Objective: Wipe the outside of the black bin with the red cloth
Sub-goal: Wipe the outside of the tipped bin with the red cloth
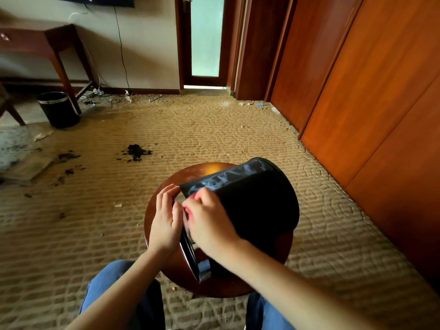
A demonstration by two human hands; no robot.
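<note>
Black bin [257, 206]: lies on its side on a round wooden table [190, 172] just in front of the person's knees. Its open mouth faces left and near, and its base points far and right. Pale soapy streaks show along its upper side.

Left hand [165, 222]: at the mouth of the bin, grip closed on the rim, fingertips at the rim's upper edge.

Right hand [209, 217]: on the bin's outer wall just behind the rim, grip bunched around the red cloth [188, 211]. Only small patches of the cloth show between the fingers, and it is pressed against the bin.

Surroundings: patterned carpet [214, 129] with dark stains [137, 152] at centre left and scattered litter. A second bin [58, 109] stands upright at far left beside a wooden desk [47, 41]. Wooden wardrobe doors [369, 79] run along the right.
</note>
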